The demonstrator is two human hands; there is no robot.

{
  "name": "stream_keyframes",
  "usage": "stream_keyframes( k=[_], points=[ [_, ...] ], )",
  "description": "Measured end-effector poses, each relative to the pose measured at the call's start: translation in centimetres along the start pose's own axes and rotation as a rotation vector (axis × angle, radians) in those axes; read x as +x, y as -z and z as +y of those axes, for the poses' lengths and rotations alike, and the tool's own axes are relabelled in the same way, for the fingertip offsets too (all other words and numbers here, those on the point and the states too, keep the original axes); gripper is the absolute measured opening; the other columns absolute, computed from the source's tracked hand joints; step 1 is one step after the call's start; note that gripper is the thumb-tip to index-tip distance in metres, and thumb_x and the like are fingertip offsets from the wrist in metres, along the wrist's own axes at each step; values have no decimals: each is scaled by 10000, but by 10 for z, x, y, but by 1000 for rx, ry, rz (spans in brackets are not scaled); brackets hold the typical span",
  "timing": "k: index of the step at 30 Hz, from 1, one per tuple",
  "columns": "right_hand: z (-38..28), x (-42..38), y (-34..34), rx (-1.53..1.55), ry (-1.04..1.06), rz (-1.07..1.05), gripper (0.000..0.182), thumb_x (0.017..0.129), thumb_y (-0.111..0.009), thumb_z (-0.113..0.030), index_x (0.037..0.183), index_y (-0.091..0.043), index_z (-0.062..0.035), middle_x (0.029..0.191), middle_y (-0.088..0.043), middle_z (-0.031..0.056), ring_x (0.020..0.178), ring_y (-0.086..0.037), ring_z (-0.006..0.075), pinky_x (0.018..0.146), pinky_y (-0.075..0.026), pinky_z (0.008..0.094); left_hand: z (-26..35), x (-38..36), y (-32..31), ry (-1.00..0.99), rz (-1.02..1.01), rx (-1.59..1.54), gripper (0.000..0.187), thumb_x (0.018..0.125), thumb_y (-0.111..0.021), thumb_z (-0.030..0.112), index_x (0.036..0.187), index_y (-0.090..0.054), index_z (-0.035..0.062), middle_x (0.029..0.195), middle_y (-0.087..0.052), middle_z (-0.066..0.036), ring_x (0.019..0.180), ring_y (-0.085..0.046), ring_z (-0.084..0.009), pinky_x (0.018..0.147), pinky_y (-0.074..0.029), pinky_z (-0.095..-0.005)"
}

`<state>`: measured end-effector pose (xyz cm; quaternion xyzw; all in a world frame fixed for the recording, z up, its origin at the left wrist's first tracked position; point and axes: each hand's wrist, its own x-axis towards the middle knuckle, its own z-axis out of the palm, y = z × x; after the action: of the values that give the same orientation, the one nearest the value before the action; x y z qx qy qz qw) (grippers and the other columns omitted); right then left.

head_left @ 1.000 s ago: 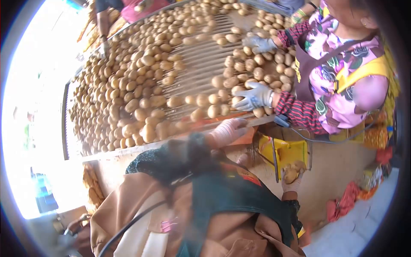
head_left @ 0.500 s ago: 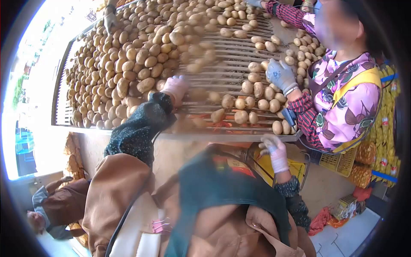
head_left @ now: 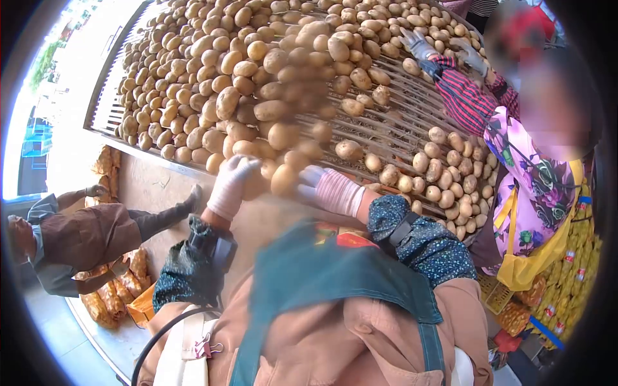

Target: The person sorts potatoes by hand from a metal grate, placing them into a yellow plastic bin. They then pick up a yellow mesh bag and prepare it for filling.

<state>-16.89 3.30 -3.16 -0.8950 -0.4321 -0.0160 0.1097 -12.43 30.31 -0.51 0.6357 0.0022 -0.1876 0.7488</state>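
Many brown potatoes (head_left: 227,103) lie heaped on a slatted metal table (head_left: 402,106). My left hand (head_left: 233,183), in a whitish-pink glove, is at the table's near edge, its fingers curled beside a potato; a blurred patch hides part of the contact. To its right, my right hand (head_left: 335,190), gloved alike, reaches in from the right. Its fingers point left toward a potato (head_left: 284,180) between the hands. Whether either hand grips a potato is unclear through the blur.
At the right a co-worker in a floral top (head_left: 524,186) has both gloved hands (head_left: 418,45) among potatoes. Another person in a brown apron (head_left: 90,235) is at the lower left, near filled orange net bags (head_left: 112,299). Yellow net bags (head_left: 573,257) hang at the right.
My right hand has come up from below the table edge to the potatoes. My left hand has drawn back to the near edge. The view has shifted, and the co-worker's hands have moved farther back.
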Motion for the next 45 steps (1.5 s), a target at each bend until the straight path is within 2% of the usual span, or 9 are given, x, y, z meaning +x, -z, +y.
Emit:
stream_keyframes(
  k=[5,8,14,17,21,29,32,37,45],
  points=[
    [25,-12,8,697,-538,205,440,794,-749,-241,1134,-558,-36,1112,-601,201,1047,-595,370,903,-505,412,-27,-5,-31,170,64,124,405,886,-714,202,1209,-612,-19,906,-657,-20,802,-598,-91,712,-500,-233],
    [53,-24,-10,1154,-848,184,669,828,-754,-180,1419,-464,-65,1217,-609,151,1124,-592,225,945,-502,366,-46,15,-43,10,90,283,503,887,-715,198,1313,-554,-17,947,-643,-25,831,-589,-93,719,-493,-224],
    [67,18,-3,941,-822,-103,811,723,-660,-109,1498,-420,-93,1171,-664,215,1075,-640,308,905,-534,369,-36,41,-77,116,-92,-72,508,971,-563,157,1425,-428,-29,1071,-615,-85,982,-585,-149,862,-501,-280],
    [90,21,-10,839,-666,-264,641,874,-644,-308,1462,-479,-113,1327,-608,203,1195,-592,336,1035,-470,417,-41,59,-77,85,-162,-181,354,1002,-475,101,1336,-510,-14,1022,-629,-82,914,-614,-181,831,-520,-319],
    [94,12,6,972,-820,-238,534,883,-594,-241,1413,-537,-212,1125,-693,110,1004,-655,237,850,-534,384,-27,68,-76,243,-310,-326,385,912,-560,172,1259,-584,7,1031,-636,-89,922,-626,-200,796,-534,-321],
    [29,-68,104,1172,-483,325,315,914,-623,-286,1151,-657,-82,1117,-679,93,982,-642,229,862,-514,405,24,71,-125,443,-615,-443,579,894,-591,277,1369,-486,-35,1323,-582,-194,1194,-585,-323,1042,-475,-450],
    [11,-98,96,2521,-908,358,336,913,-587,-236,1216,-590,-91,1117,-647,84,996,-622,210,909,-505,359,24,67,-153,680,-739,-608,690,883,-611,332,1446,-417,-16,1405,-531,-200,1227,-572,-373,996,-503,-482],
    [-10,-175,-1,1612,-898,588,273,1019,-490,-228,1225,-571,-68,1156,-602,85,1072,-558,191,962,-451,328,15,54,-182,882,-931,-474,725,871,-634,281,1483,-373,-7,1436,-491,-226,1233,-567,-376,1058,-459,-507],
    [-99,-179,129,2157,-1098,960,399,986,-576,-250,1352,-522,-99,1245,-603,86,1172,-568,196,1089,-411,348,11,37,-237,958,-1159,-279,669,881,-612,247,1468,-409,-3,1426,-511,-208,1224,-584,-325,1051,-483,-462]
  ],
)
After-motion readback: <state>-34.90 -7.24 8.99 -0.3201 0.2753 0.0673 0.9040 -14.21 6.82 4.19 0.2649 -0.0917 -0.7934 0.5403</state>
